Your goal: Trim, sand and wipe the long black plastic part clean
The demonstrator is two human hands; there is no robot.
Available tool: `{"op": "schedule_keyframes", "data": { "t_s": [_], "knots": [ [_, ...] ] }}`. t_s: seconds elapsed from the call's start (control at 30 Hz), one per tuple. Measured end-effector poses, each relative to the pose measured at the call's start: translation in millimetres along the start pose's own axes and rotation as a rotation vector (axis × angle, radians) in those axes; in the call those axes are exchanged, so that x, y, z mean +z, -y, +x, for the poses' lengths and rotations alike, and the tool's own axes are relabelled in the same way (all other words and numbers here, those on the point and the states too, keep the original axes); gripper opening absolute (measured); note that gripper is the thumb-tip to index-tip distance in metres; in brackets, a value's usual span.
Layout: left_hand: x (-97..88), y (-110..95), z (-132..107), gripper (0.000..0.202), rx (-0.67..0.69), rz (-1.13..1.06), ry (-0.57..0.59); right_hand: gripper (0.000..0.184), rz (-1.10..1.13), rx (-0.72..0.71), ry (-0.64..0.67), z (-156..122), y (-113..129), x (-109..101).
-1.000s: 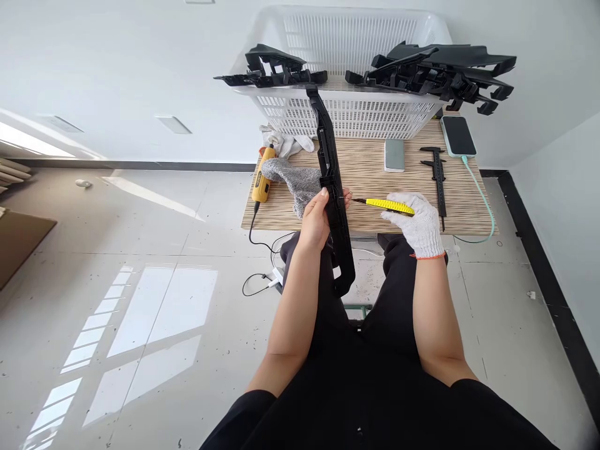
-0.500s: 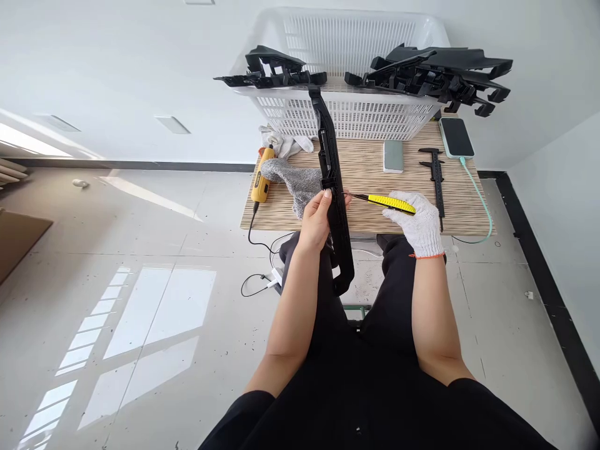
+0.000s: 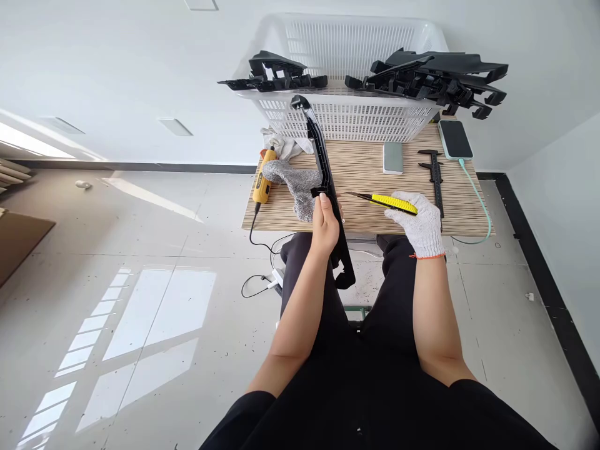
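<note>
My bare left hand is wrapped round a long black plastic trim part, its thumb on the near face and its fingers mostly hidden behind. The part stands tilted above the table's near edge, its upper end leaning left. In a white knit glove, my right hand grips a yellow-handled utility knife. The blade points left toward the part, and a small gap seems to separate its tip from the part. A grey cloth lies just behind and left of my left hand.
A white plastic basket stands at the table's back, with black plastic parts across its rim. On the wooden table lie a yellow corded tool, white gloves, a grey-green box, calipers and a phone on a cable.
My left hand has turned the trim part, and its upper end has swung left and toward me. The knife has come slightly away from the part; my right hand has barely moved.
</note>
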State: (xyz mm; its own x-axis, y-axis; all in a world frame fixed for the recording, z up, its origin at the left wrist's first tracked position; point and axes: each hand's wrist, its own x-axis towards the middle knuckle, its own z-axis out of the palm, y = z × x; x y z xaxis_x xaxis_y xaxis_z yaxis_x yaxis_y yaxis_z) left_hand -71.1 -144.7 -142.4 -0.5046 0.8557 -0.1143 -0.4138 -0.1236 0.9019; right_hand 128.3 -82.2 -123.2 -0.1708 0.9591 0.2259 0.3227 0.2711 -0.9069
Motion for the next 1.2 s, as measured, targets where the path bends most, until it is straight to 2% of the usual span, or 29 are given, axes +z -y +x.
{"op": "schedule_keyframes", "data": {
  "t_s": [0.1, 0.13, 0.23, 0.37, 0.53, 0.73, 0.83, 0.97, 1.07, 1.2],
  "knots": [
    [0.9, 0, 0, 0.061, 0.187, 0.094, 0.028, 0.042, 0.064, 0.036, 0.000, 0, -2, 0],
    [0.4, 0, 1, 0.063, 0.211, 0.116, 0.034, 0.043, 0.096, 0.054, 0.001, 0, -3, -1],
    [-2.1, 2, 4, 0.058, 0.192, 0.149, 0.064, 0.045, 0.163, 0.101, 0.007, 0, -5, -2],
    [-5.1, 4, 8, 0.047, 0.144, 0.058, 0.147, 0.044, 0.166, 0.112, 0.019, 0, -3, -2],
    [-7.8, 5, 9, 0.059, 0.200, 0.015, 0.081, 0.042, 0.144, 0.115, 0.032, 0, 1, -2],
    [-7.5, 3, 3, 0.067, 0.257, 0.010, 0.093, 0.040, 0.070, 0.077, 0.034, 0, 3, -3],
    [-6.6, 4, 1, 0.063, 0.272, -0.013, 0.116, 0.041, 0.062, 0.081, 0.041, 0, 3, -3],
    [-4.5, 6, 0, 0.045, 0.295, -0.116, 0.149, 0.040, 0.026, 0.068, 0.040, 0, 3, -3],
    [-2.3, 3, -1, 0.036, 0.306, -0.180, 0.105, 0.039, 0.027, 0.073, 0.042, 0, 4, -3],
    [-2.9, -1, 1, 0.039, 0.258, -0.081, 0.047, 0.040, 0.053, 0.081, 0.044, 0, 5, -3]
  ]
}}
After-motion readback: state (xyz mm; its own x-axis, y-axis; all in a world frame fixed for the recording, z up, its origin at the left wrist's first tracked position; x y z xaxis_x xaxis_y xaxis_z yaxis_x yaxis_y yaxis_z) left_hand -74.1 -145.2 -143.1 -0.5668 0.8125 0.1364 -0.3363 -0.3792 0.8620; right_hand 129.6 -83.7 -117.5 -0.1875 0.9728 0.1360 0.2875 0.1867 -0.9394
